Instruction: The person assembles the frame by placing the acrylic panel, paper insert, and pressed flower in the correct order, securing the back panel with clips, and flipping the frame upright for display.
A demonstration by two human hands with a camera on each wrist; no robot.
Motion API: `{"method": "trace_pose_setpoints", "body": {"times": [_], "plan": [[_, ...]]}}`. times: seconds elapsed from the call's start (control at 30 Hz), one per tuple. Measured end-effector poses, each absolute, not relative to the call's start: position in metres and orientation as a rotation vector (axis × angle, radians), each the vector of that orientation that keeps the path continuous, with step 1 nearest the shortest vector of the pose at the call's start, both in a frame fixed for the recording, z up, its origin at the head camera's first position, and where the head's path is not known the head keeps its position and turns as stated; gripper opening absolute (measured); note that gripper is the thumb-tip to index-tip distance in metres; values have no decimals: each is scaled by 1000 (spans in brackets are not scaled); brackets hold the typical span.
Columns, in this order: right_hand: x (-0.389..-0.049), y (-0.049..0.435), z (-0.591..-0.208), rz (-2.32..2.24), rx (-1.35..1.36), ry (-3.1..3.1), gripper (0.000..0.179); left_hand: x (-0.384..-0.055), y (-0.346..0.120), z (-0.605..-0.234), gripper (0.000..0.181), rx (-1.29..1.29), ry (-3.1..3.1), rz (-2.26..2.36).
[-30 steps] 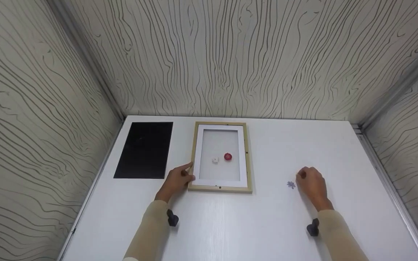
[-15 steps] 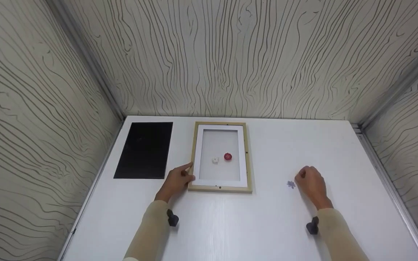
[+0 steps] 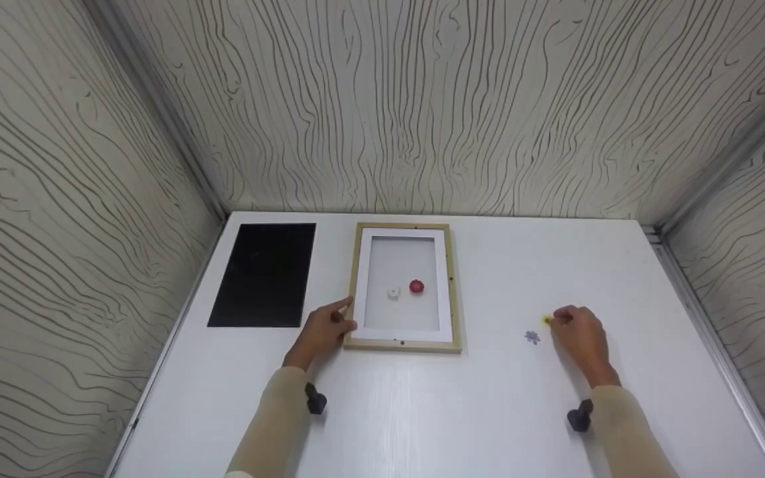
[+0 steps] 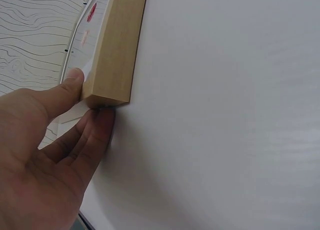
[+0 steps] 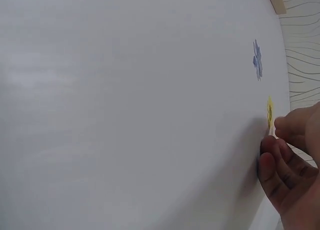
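At the lower left corner of the wooden picture frame (image 3: 404,345), my left hand (image 3: 321,330) grips the edge. In the left wrist view, the thumb (image 4: 74,77) lies on the frame's upper face and the fingers bend against its underside. Inside the white mat, a red flower (image 3: 417,287) and a small white flower (image 3: 393,293) lie on the pane. To the right, my right hand (image 3: 582,338) has its thumb and fingertips at the edge of a yellow flower (image 5: 270,111), seemingly pinching it. A bluish-purple flower (image 3: 532,337) lies on the table just left of that hand.
A black rectangular panel (image 3: 264,275) lies flat left of the frame. The white table (image 3: 409,411) meets wood-grain patterned walls (image 3: 396,119) at the back and sides, with grey metal strips along the corners.
My right hand has shifted slightly right, and the yellow flower, mostly hidden before, now shows at its fingertips. The left hand and the picture frame stay in place.
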State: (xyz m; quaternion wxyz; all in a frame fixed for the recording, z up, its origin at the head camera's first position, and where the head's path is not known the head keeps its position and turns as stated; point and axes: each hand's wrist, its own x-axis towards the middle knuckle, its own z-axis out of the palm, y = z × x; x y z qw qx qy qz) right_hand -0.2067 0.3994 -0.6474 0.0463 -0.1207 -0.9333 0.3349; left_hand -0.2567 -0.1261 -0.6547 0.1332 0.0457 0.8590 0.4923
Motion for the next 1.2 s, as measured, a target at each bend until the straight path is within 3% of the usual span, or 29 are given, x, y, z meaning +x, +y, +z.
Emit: {"method": "trace_pose_setpoints", "body": {"times": [0.7, 0.97, 1.2], "plan": [[-212, 402, -652, 971, -345, -2882, 22, -256, -129, -654, 62, 148, 2484, 1438], [-212, 403, -648, 1072, -455, -2873, 34, -257, -128, -653, 62, 152, 2483, 1443], [-214, 403, -648, 1143, -470, -2854, 28, -257, -129, -655, 63, 160, 2468, 1462]]}}
